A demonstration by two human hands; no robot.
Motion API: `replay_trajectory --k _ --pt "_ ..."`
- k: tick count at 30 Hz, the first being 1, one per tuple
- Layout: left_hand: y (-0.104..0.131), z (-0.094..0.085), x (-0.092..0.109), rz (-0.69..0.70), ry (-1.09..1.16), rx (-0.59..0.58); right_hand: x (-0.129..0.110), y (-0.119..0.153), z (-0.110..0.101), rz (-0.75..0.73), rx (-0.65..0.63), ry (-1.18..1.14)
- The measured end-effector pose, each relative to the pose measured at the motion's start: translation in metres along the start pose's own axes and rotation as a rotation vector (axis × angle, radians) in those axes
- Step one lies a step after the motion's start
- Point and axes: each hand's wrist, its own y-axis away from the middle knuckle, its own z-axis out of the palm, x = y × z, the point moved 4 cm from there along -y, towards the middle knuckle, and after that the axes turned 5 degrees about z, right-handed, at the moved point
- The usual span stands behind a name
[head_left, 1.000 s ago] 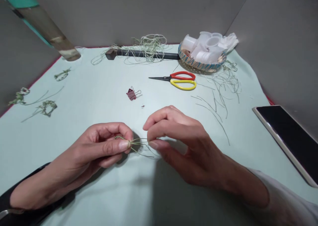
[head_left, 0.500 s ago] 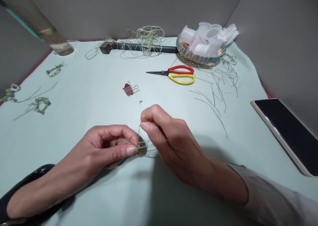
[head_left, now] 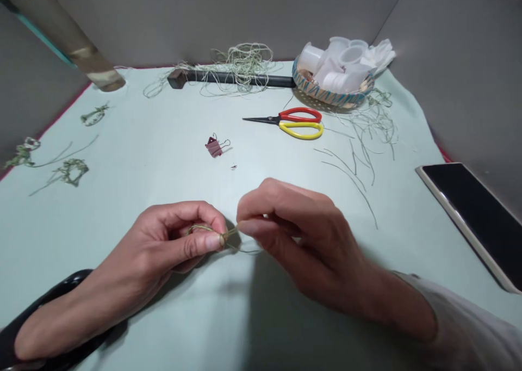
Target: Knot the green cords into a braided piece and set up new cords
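Thin green cord (head_left: 199, 227) is looped inside my left hand (head_left: 179, 237), whose thumb and forefinger pinch it at a small knot. From that pinch, strands run a short way right to my right hand (head_left: 293, 229). The right thumb and forefinger tips are closed on a strand close to the knot. One loose strand bends below the right fingers, and its end is hidden behind that hand. Both hands hover low over the pale green table covering. Beyond them lie a dark red binder clip (head_left: 214, 147) and a tiny dark bit (head_left: 234, 167).
Scissors (head_left: 302, 123) with red and yellow handles lie behind the hands. Farther back are a black bar (head_left: 212, 77) under tangled cord (head_left: 248, 61) and a basket (head_left: 326, 96) of white spools. A phone (head_left: 468, 213) lies right; knotted cord pieces (head_left: 73, 171) and a bottle (head_left: 81, 50) are left.
My right hand has moved down and right, its fingertips now level with the knot instead of above it. The raised strand now runs sideways. My left hand keeps its pinch.
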Motion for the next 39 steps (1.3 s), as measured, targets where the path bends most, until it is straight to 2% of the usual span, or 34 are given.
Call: replay_trajectory --k 3,8,11,14,20,22,25,32,39 --pt "-0.001 0.001 0.001 -0.043 0.087 -0.035 0.003 -0.006 -0.009 -0.062 -0.061 0.026" --pt "-0.002 0.000 0.007 0.040 0.029 -0.055 0.008 -0.011 -0.014 0.014 -0.120 0.093" --pt "-0.001 0.000 0.006 0.002 0.032 -0.083 0.006 -0.011 -0.015 0.028 -0.095 0.162" --pt "0.000 0.000 0.003 -0.073 0.056 -0.136 0.005 -0.011 -0.017 -0.021 -0.049 0.265" --pt "-0.001 -0.003 0.009 -0.053 0.022 -0.189 0.013 -0.010 -0.024 -0.143 -0.007 0.519" --pt "-0.001 -0.003 0.011 -0.050 0.029 -0.198 0.016 -0.011 -0.026 -0.103 -0.048 0.489" --pt "0.000 -0.002 0.011 -0.055 0.026 -0.203 0.014 -0.012 -0.027 -0.011 -0.134 0.310" --pt "0.003 -0.003 0.001 -0.149 0.012 -0.203 0.010 -0.007 -0.009 0.158 -0.294 -0.012" --pt "0.003 -0.004 -0.001 -0.185 -0.005 -0.181 0.016 -0.006 -0.003 0.177 -0.315 -0.015"
